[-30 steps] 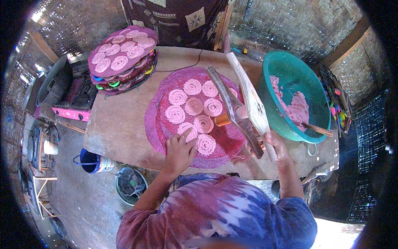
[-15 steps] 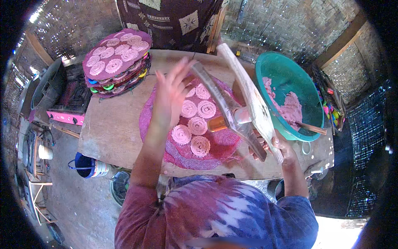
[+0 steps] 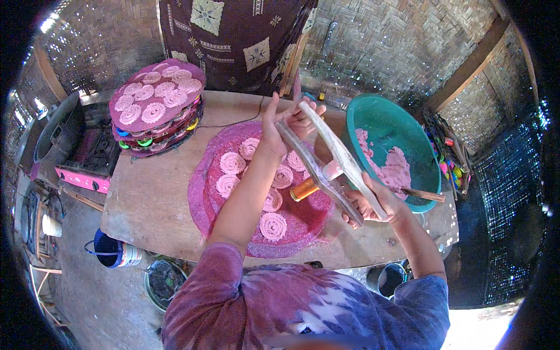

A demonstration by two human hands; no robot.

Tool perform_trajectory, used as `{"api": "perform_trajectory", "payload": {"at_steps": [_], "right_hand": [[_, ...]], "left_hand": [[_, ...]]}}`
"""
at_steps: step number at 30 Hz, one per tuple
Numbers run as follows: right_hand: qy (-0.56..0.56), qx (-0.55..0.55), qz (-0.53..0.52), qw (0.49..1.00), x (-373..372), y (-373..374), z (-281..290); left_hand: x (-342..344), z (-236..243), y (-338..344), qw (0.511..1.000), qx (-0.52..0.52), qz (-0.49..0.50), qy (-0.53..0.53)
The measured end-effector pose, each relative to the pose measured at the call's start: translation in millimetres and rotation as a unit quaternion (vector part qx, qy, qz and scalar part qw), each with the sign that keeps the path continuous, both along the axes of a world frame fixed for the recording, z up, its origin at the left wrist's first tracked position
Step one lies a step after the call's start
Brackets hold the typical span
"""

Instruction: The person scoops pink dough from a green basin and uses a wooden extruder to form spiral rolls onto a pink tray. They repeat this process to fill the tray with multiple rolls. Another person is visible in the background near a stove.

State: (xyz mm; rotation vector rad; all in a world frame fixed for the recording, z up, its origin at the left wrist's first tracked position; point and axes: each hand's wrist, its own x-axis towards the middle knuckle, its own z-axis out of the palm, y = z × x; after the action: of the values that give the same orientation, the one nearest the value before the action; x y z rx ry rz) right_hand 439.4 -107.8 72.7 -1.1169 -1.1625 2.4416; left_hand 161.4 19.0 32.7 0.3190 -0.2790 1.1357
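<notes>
I hold a wooden hand press [image 3: 339, 149] with two long handles, slanted above the mat. A copper-coloured tube [image 3: 304, 189] sticks out from its darker handle, and a plug of pink dough shows between the two handles. My left hand [image 3: 286, 119] is at the far ends, its fingers curled about them. Around the near ends, my right hand [image 3: 376, 201] is closed. Below lies a round pink mesh mat [image 3: 315, 224] bearing several piped pink dough rosettes [image 3: 273, 226]. My left forearm and the press hide some of them.
At the left of the wooden table [image 3: 151, 192] stands a stack of round trays [image 3: 154, 96] with rosettes on top. A green basin [image 3: 402, 122] at the right holds pink dough [image 3: 396, 169] and a wooden-handled tool [image 3: 423, 194]. Beyond the left edge are a pink-fronted stove [image 3: 84, 178] and a blue bucket [image 3: 111, 248].
My left hand has moved from open above the mat to the press's far ends and closed on them. My right hand still holds the near ends. The view has shifted slightly.
</notes>
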Motion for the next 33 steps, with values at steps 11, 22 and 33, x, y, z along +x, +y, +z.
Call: {"api": "perform_trajectory", "payload": {"at_steps": [11, 22, 33], "right_hand": [[-0.170, 0.064, 0.036, 0.983, -34, 20, -21], [-0.212, 0.114, 0.016, 0.970, -36, 11, 9], [-0.213, 0.158, -0.033, 0.964, -44, -2, 19]], "left_hand": [[-1, -130, 38, 0.992, -0.055, 0.087, -0.070], [-9, -48, 9, 0.985, -0.082, 0.147, -0.026], [-18, -42, 6, 0.986, -0.075, 0.147, 0.003]]}}
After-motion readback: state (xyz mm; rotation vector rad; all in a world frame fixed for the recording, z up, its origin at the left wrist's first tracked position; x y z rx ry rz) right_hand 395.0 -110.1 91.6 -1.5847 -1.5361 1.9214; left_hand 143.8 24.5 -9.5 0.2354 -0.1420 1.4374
